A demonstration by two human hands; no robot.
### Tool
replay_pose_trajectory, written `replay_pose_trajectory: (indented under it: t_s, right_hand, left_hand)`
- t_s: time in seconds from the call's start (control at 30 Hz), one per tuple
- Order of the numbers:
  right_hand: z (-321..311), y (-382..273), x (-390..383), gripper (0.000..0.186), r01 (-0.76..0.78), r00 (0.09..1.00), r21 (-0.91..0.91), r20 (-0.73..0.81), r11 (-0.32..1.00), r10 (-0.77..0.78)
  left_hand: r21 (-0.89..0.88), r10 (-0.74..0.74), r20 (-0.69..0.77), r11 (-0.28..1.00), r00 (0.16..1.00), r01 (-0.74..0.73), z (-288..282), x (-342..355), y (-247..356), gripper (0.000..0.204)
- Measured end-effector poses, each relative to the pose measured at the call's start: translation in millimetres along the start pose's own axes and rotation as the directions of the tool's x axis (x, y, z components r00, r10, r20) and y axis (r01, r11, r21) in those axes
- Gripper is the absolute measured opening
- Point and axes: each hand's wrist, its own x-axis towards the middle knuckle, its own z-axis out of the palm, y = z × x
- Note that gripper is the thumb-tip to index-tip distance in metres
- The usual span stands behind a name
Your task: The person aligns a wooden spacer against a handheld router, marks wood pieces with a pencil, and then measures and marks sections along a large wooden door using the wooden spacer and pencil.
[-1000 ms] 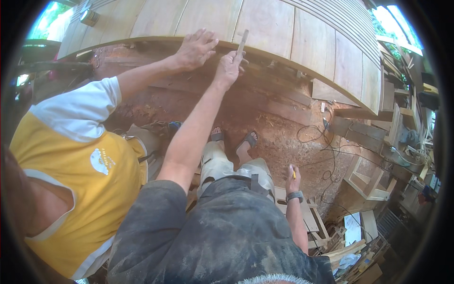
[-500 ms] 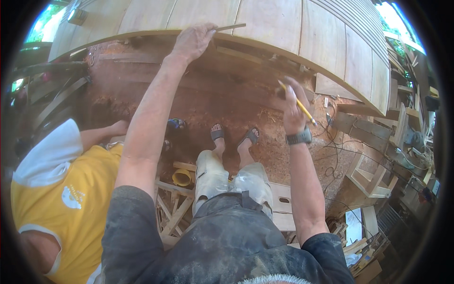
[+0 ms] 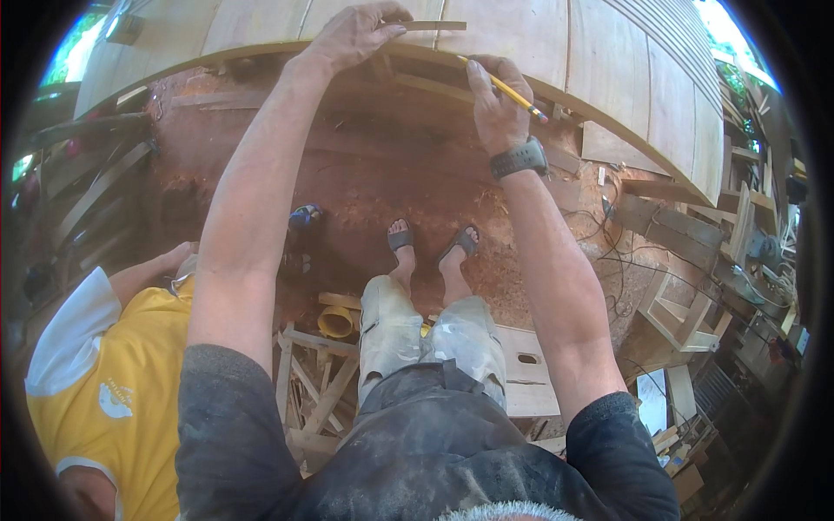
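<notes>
A thin wooden strip (image 3: 436, 25) lies across the near part of the plank tabletop (image 3: 512, 39), its left end pinched in my left hand (image 3: 354, 36). The strip crosses a seam between two planks. My right hand (image 3: 501, 102) is closed round a yellow pencil (image 3: 511, 90) with an eraser end. The pencil's tip is by the curved near edge of the tabletop, a little right of and below the strip's free end. Whether the tip touches the wood I cannot tell.
A small can (image 3: 123, 29) stands on the tabletop at the far left. A person in a yellow shirt (image 3: 143, 356) is close on my left. Cables (image 3: 615, 221) and a wooden frame (image 3: 686, 313) lie to the right. Behind my legs are a yellow pipe (image 3: 335, 321) and wooden trestles (image 3: 326, 399).
My right hand has moved up and left with the pencil, from over the ground to the tabletop edge. My left hand and the strip have shifted slightly farther away.
</notes>
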Motion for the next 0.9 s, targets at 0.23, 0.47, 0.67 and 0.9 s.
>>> replay_pose_trajectory:
  t_s: [0.23, 0.47, 0.67, 0.9]
  right_hand:
    - [23.3, 1.8, 11.8, 0.022, 0.038, 0.998, 0.0, -0.053, 0.999, -0.038]
    - [27.0, 1.1, 16.3, 0.022, 0.027, 0.998, -0.051, -0.053, 0.998, -0.029]
    - [32.0, 7.2, 20.0, 0.022, 0.04, 0.996, -0.093, -0.071, 0.995, -0.046]
    - [31.8, 7.6, 18.5, 0.022, -0.025, 0.999, -0.091, -0.047, 0.996, 0.021]
  left_hand:
    - [0.008, 0.039, -0.023, 0.999, 0.999, -0.039, -4.2, 3.7, -15.7, 0.027]
    - [0.051, 0.139, -0.058, 0.989, 0.989, -0.136, 0.0, 3.5, -20.4, 0.02]
    - [0.065, 0.148, -0.063, 0.987, 0.987, -0.144, 1.5, 6.0, -19.0, 0.02]
    - [0.031, 0.102, -0.031, 0.994, 0.994, -0.101, 1.3, 7.9, -18.9, 0.021]
